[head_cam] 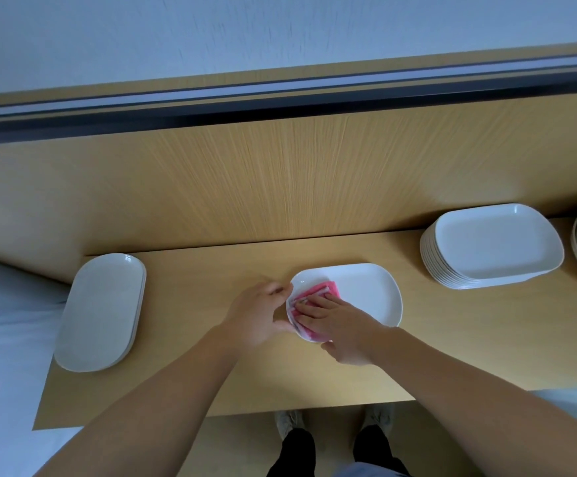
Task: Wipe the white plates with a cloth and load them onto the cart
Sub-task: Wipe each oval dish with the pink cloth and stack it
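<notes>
one head view looks steeply down from above the counter (211,373), close over both forearms, facing the wall beyond.

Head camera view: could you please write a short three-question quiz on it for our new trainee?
1. True or false: the right hand presses the pink cloth onto the plate.
2. What does the left hand hold? A: the plate's rim. B: the cloth. C: nothing.
3. Fill in: the taller plate stack stands to the person's ____.

Key: 1 true; 2 A; 3 right.
</notes>
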Available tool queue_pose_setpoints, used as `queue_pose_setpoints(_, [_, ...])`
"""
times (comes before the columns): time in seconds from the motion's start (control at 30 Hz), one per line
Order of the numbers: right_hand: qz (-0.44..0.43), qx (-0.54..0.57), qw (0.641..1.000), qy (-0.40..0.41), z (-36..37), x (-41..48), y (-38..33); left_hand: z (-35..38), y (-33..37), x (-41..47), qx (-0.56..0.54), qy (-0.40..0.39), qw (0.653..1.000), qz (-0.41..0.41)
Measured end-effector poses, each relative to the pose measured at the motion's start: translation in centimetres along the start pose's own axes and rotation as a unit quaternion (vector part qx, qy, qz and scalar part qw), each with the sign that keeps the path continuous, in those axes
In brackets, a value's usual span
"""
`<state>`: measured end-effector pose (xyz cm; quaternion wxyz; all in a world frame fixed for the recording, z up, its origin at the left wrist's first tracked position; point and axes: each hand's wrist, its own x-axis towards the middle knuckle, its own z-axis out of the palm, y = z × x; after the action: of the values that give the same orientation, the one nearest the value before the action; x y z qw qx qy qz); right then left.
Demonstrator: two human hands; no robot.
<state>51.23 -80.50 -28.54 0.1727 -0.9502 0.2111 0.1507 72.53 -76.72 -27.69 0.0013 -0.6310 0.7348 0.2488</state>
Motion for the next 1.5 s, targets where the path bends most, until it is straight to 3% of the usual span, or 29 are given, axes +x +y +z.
queue_pose_setpoints(0.27, [-0.002, 0.082, 0.997, -0.003, 0.1, -3.0, 0.9, -0.4, 0.3, 0.0, 0.040, -0.025, 0.999, -0.017])
queue_pose_setpoints(0.53, [0.000, 0.095, 0.995, 0.031, -0.2, -4.0, 1.9, -0.9, 1.8, 0.4, 0.089, -0.025, 0.996, 0.009])
queue_pose_setpoints(0.83, [0.002, 0.029, 0.997, -0.075, -1.2, -6.0, 5.4, -1.7, 1.5, 0.5, 0.122, -0.037, 0.990, 0.053])
queue_pose_setpoints(1.0, [-0.059, -0.078, 0.994, 0.057, -2.8, -5.0, 5.6, -0.8, 2.8, 0.7, 0.137, -0.017, 0.980, 0.140])
queue_pose_setpoints(1.17, [-0.084, -0.160, 0.980, 0.085, -3.1, -1.4, 5.8, -0.4, 3.5, 1.1, 0.117, -0.069, 0.975, 0.173])
queue_pose_setpoints(1.27, [-0.052, -0.196, 0.978, 0.045, -2.4, -0.6, 5.4, -0.2, 3.4, 1.3, 0.101, -0.097, 0.980, 0.139])
queue_pose_setpoints(1.4, [0.006, -0.109, 0.994, 0.030, -1.5, -1.4, 6.0, -0.5, 3.9, 1.7, 0.144, -0.176, 0.964, 0.134])
queue_pose_setpoints(1.5, [0.064, -0.085, 0.994, 0.007, -2.1, -2.4, 6.1, -0.7, 4.2, 1.9, 0.164, -0.185, 0.960, 0.135])
